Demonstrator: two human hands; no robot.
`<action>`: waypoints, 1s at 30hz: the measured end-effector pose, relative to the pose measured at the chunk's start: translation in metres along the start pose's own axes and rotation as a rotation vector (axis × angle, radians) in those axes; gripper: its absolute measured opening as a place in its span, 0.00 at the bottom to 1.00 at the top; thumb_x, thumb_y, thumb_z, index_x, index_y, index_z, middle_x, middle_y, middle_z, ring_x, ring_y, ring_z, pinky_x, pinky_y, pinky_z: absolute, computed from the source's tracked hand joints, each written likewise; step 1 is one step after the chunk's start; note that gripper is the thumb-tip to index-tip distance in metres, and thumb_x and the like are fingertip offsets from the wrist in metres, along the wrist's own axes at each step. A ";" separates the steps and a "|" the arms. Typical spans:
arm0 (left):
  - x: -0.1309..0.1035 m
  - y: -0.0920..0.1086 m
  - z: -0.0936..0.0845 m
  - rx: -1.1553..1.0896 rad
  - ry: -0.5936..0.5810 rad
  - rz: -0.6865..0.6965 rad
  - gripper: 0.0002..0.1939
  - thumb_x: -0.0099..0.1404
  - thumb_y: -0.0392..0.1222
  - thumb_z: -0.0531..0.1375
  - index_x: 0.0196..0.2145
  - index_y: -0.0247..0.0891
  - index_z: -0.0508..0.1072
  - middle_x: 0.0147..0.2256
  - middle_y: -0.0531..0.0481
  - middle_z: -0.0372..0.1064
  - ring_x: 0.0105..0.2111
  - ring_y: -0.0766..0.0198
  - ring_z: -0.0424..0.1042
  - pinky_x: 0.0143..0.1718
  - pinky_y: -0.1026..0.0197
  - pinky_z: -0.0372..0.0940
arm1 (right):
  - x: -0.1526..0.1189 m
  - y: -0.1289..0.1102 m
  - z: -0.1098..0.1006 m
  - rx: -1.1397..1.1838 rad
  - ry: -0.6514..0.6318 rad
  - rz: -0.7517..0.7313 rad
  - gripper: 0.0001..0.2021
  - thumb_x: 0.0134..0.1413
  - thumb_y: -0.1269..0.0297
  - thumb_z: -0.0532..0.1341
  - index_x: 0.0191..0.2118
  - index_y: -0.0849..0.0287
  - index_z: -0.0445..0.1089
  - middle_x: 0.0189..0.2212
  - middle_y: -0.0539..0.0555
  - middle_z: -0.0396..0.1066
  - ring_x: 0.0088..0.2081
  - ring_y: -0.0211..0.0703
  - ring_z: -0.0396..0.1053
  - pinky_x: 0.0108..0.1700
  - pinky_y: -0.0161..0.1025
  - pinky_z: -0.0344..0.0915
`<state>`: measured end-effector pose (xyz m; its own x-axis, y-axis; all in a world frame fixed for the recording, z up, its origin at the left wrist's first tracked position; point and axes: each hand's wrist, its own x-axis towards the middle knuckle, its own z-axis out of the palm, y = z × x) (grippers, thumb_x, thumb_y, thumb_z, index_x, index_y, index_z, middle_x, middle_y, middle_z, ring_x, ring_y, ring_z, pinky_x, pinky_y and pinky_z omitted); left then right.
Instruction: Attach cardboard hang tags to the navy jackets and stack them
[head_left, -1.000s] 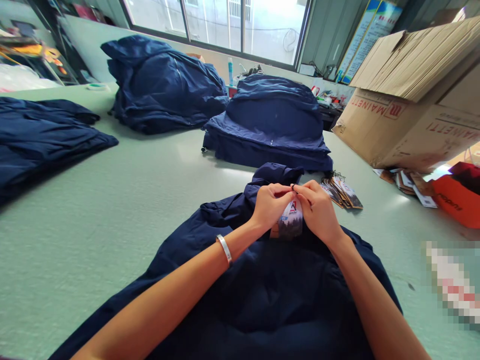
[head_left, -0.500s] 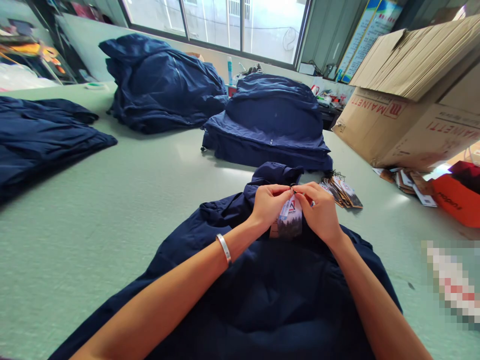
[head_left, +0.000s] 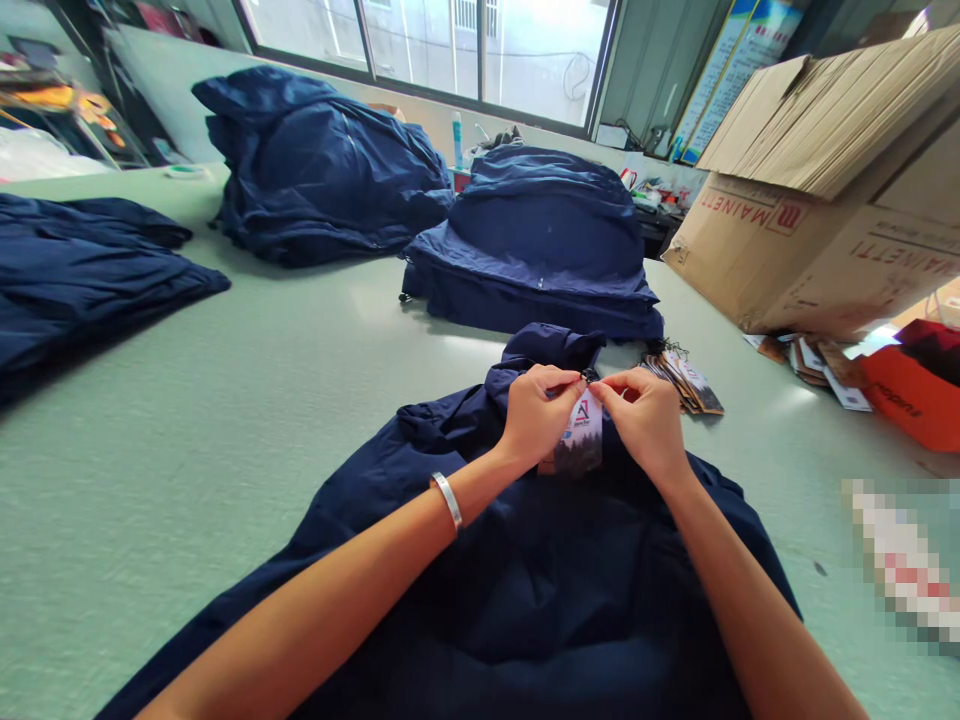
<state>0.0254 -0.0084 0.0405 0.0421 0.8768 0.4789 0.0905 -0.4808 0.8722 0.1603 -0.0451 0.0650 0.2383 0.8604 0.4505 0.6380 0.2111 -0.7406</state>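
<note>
A dark navy jacket lies spread on the table below my arms, its collar end away from me. Over its neck hangs a printed hang tag, with a dark tree picture and a logo. My left hand and my right hand meet at the tag's top, each pinching with thumb and forefinger. Between the fingertips there is a small black tag string, partly hidden. A silver bracelet sits on my left wrist.
Stacked navy garments stand just beyond the jacket, with a larger pile behind left and more navy fabric at left. Several loose hang tags lie right of the collar. A cardboard box and an orange item are at right.
My right hand has shifted slightly right, and its fingers have drawn a little away from my left fingertips. The tag's face shows more fully now. The jacket stays in place.
</note>
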 end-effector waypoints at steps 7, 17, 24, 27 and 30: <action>-0.003 0.000 0.000 0.067 -0.006 0.079 0.06 0.58 0.32 0.63 0.28 0.39 0.80 0.27 0.49 0.75 0.31 0.62 0.70 0.35 0.60 0.65 | -0.001 -0.004 0.002 0.010 -0.037 0.000 0.08 0.50 0.64 0.62 0.28 0.59 0.78 0.27 0.55 0.74 0.25 0.41 0.65 0.31 0.41 0.60; -0.002 0.001 -0.001 0.109 -0.019 0.144 0.07 0.59 0.31 0.62 0.29 0.38 0.80 0.28 0.48 0.75 0.32 0.62 0.70 0.37 0.59 0.66 | -0.002 -0.006 0.004 0.081 -0.025 0.001 0.08 0.49 0.65 0.61 0.30 0.61 0.78 0.27 0.54 0.72 0.24 0.38 0.63 0.28 0.38 0.59; -0.003 0.001 -0.002 0.160 -0.028 0.240 0.07 0.60 0.31 0.61 0.30 0.37 0.79 0.28 0.48 0.75 0.31 0.62 0.69 0.35 0.59 0.66 | -0.004 -0.008 0.006 0.152 0.012 -0.031 0.09 0.50 0.63 0.61 0.30 0.61 0.77 0.28 0.53 0.71 0.27 0.38 0.65 0.29 0.37 0.60; -0.003 0.001 -0.002 0.193 -0.035 0.255 0.07 0.60 0.30 0.61 0.30 0.36 0.79 0.27 0.48 0.75 0.31 0.62 0.69 0.35 0.59 0.66 | -0.005 -0.008 0.007 0.191 0.036 -0.039 0.08 0.51 0.64 0.61 0.28 0.60 0.76 0.27 0.52 0.70 0.28 0.38 0.65 0.29 0.36 0.59; -0.003 0.002 -0.002 0.202 -0.040 0.255 0.07 0.59 0.29 0.61 0.29 0.36 0.79 0.27 0.49 0.75 0.30 0.63 0.69 0.35 0.60 0.66 | -0.006 -0.009 0.007 0.199 0.067 -0.065 0.07 0.50 0.67 0.61 0.26 0.60 0.75 0.26 0.51 0.69 0.27 0.37 0.65 0.28 0.36 0.59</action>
<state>0.0240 -0.0121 0.0413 0.1278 0.7297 0.6717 0.2669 -0.6775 0.6853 0.1481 -0.0485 0.0656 0.2535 0.8107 0.5278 0.4978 0.3585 -0.7897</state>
